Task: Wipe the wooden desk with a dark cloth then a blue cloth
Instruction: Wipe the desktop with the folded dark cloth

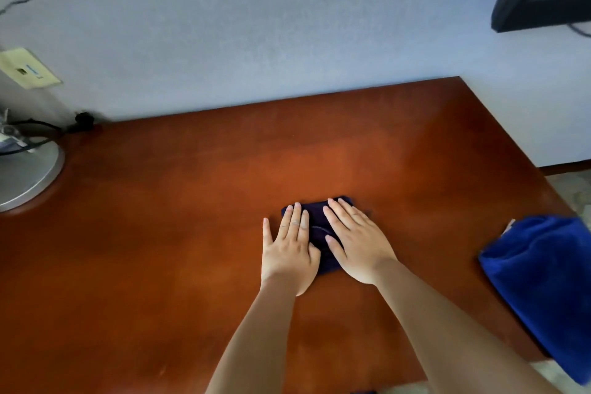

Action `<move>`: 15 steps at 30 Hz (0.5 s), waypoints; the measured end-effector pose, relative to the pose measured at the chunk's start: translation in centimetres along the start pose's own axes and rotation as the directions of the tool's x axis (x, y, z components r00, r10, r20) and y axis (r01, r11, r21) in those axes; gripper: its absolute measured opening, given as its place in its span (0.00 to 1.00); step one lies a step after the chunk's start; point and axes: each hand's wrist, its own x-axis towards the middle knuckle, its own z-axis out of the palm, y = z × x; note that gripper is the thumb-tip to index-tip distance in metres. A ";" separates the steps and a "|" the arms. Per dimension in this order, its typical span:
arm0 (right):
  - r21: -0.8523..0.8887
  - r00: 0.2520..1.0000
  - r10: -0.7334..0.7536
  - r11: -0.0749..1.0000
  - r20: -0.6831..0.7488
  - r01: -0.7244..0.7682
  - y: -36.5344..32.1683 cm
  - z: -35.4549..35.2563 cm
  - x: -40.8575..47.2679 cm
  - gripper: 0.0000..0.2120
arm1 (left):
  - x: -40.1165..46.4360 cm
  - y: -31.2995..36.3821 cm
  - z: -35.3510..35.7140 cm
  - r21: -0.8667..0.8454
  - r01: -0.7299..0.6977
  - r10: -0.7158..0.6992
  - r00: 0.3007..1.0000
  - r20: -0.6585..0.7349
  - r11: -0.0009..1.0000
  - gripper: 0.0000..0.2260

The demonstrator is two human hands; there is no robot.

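On the wooden desk (192, 233), both flat hands press the dark cloth (316, 217).

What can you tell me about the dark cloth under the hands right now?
The dark cloth is a small, very dark navy piece of soft fabric, apparently folded into a compact pad. It lies flat near the middle of the wooden desk. The left hand and the right hand press on it side by side with straight fingers, covering most of it; only its far edge, the strip between the hands and a near corner show. It lies apart from the blue cloth.
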 end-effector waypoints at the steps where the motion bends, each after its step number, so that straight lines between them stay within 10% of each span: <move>1: 0.001 1.000 -0.002 1.000 -0.002 0.002 1.0 -0.3 1.1 0.36 | 1.3 0.3 -0.3 0.004 0.005 -0.005 1.000 -0.003 1.000 0.38; 15: 0.015 1.000 -0.005 1.000 -0.019 0.005 14.2 -3.4 13.8 0.38 | 18.8 4.6 -4.2 0.052 0.049 -0.049 0.999 -0.005 0.997 0.26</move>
